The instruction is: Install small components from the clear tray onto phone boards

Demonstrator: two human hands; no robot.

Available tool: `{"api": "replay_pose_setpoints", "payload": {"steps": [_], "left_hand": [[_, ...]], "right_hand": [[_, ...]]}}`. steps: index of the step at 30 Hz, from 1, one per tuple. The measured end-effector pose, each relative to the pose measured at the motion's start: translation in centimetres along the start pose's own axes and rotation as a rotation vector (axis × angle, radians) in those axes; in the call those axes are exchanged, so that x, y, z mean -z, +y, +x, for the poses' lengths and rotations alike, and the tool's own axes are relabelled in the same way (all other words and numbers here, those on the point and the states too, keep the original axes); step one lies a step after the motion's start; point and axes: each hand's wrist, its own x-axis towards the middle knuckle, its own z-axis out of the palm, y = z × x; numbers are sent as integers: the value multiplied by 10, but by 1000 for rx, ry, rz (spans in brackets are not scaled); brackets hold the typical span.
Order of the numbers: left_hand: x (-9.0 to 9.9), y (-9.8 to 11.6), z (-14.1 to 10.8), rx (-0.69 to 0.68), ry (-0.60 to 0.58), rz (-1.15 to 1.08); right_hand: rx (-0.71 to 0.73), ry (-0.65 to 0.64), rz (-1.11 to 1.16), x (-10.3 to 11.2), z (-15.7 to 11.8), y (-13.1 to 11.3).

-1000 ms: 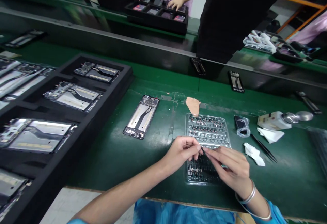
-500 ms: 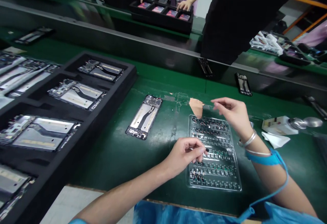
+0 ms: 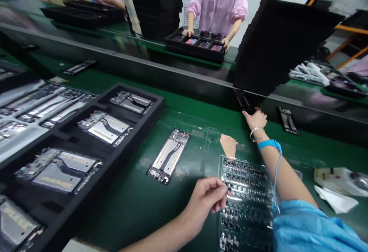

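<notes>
Green bench (image 3: pixel 132 210): left hand (image 3: pixel 207 195) pinches small dark part (image 3: pixel 229 189); right hand (image 3: pixel 257 119) at phone frame (image 3: pixel 240 98), grip unclear.

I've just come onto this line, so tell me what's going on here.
Someone's left hand pinches a tiny dark part by the left edge of a clear tray. The right hand is stretched out to a far phone by the ledge; whether it grips it, I can't tell. An opened phone lies untouched on the green bench, between the clear tray and a foam tray of similar ones. Across the ledge, a person in pink has hands at a black tray.
</notes>
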Motion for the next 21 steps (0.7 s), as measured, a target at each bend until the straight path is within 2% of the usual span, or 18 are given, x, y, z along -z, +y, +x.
{"api": "replay_pose_setpoints", "payload": {"steps": [3,6,9,11,13,16,17,19,21], "left_hand": [[2,1,2,22,23,-13],[5,-1,4,67,27,-15],[6,-4,5,74,20,-17],[4,-6,6,64,12,-15],[3,-6,6,42,16,-20],[0,-3,6,-103,58,-44],[0,-1,7,-161,81,-58],[1,5,8,-254,128,-95],[2,10,9,-302,179,-140]], "right_hand": [[31,20,-17,-17,10,-1],[64,24,-19,-24,19,-5],[68,23,-11,-17,22,-9],[90,10,7,-4,15,-12],[152,-17,34,17,-5,-16],[314,-61,84,58,-59,-17],[391,-74,108,73,-81,-16],[640,-81,213,102,-127,-10],[803,-89,234,130,-171,0]]}}
